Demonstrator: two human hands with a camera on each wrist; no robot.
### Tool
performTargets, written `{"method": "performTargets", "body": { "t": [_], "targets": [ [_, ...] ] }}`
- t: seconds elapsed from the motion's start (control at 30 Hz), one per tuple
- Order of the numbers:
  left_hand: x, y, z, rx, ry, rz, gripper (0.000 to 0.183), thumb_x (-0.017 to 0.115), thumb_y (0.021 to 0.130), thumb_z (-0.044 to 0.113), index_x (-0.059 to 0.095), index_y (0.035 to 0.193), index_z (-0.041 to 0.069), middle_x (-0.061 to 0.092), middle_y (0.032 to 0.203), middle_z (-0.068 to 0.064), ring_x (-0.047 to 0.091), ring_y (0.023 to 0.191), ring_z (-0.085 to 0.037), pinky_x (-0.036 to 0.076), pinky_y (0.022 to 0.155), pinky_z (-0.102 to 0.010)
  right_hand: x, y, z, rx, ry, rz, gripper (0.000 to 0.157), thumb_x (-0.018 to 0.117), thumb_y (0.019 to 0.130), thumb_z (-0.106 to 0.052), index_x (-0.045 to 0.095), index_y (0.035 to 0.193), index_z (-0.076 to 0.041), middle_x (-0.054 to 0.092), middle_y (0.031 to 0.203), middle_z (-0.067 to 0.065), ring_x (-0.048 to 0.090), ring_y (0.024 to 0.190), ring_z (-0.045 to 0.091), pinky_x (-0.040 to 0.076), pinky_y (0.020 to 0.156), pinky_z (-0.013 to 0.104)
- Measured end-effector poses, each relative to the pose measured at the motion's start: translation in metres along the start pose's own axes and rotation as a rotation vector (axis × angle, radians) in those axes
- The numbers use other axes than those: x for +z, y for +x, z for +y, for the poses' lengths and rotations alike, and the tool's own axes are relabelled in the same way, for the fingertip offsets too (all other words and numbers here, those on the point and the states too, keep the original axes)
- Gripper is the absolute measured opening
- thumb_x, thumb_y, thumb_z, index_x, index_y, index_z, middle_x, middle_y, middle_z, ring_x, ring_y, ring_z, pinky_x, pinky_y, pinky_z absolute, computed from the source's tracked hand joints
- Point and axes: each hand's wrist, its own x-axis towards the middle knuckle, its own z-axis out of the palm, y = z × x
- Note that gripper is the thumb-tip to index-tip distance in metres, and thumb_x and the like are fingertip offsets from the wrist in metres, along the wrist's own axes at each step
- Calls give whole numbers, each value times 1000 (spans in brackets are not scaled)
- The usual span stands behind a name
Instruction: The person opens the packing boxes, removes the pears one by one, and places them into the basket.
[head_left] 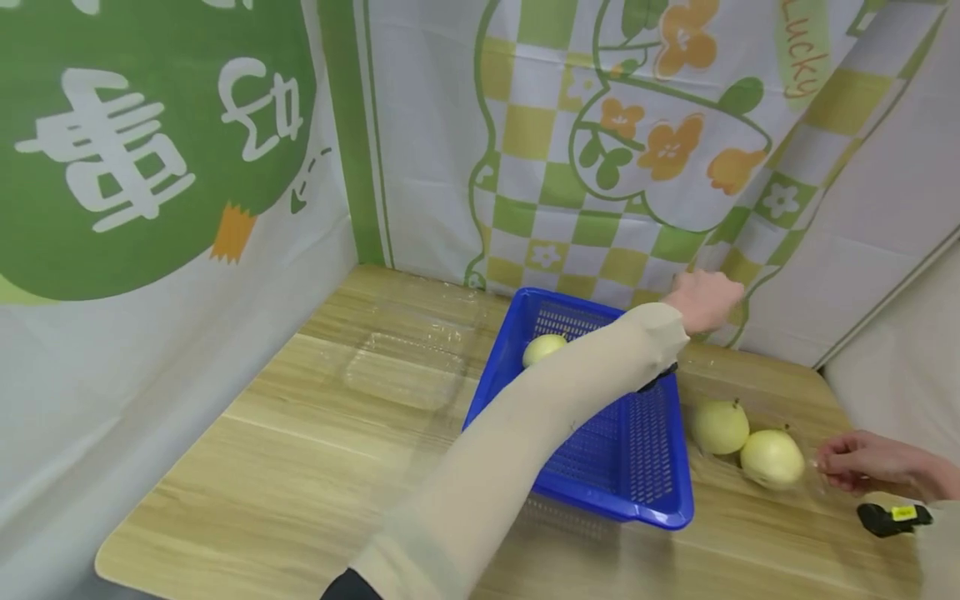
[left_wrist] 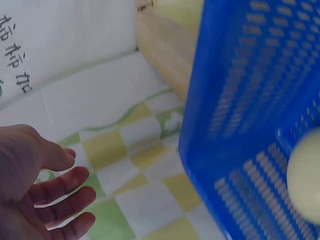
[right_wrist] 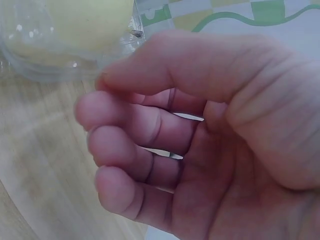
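My left hand (head_left: 705, 300) is raised beyond the far right corner of the blue plastic basket (head_left: 678, 492), its fingers loosely bent around nothing in the left wrist view. Inside the basket a pale yellow round pear (head_left: 543, 348) lies near the left wall; my left sleeve covers part of the basket. To the basket's right, two pale yellow pears (head_left: 772, 457) sit side by side in a clear plastic container (right_wrist: 55, 70). At that container's right end, my right hand (head_left: 873, 462) pinches the rim between thumb and forefinger, the other fingers curled.
Another clear plastic container (head_left: 405, 371) stands open on the wooden table (head_left: 300, 467), left of the basket. Behind the table hangs a printed cloth (head_left: 420, 167), with more cloth along the left and right sides.
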Motion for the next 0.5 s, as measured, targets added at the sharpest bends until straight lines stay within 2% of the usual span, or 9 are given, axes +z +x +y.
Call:
{"method": "performTargets", "body": {
  "t": [0.1, 0.23, 0.33, 0.5],
  "targets": [
    [-6, -1, -13, 8, 3, 9, 31, 35, 97, 20, 59, 112, 34, 61, 107, 11, 53, 83, -13, 47, 70, -36, 2, -1, -1, 26, -16, 38, 27, 43, 98, -16, 52, 88, 8, 56, 71, 0, 45, 58, 8, 40, 52, 26],
    [-16, -3, -29, 14, 44, 39, 25, 39, 96, 21, 59, 107, 31, 61, 104, 10, 54, 81, -13, 48, 70, -35, 4, -1, -1, 57, -29, 77, 25, 44, 98, -19, 55, 86, 0, 56, 72, 1, 46, 58, 9, 44, 54, 26],
    [-25, -8, -39, 6, 55, 55, 21, 44, 93, 21, 60, 103, 29, 62, 105, 10, 57, 85, -14, 49, 71, -36, 6, -2, -1, 58, -32, 92, 23, 45, 97, -18, 55, 87, 0, 56, 72, 1, 48, 59, 9, 46, 55, 27],
    [-40, -18, -63, 14, 104, 71, 25, 40, 92, 15, 59, 103, 26, 61, 101, 7, 57, 84, -13, 49, 68, -35, 6, -1, -2, 35, -31, 100, 25, 44, 97, -17, 54, 91, 5, 56, 74, 2, 52, 63, 10, 48, 58, 30]
  ]
}}
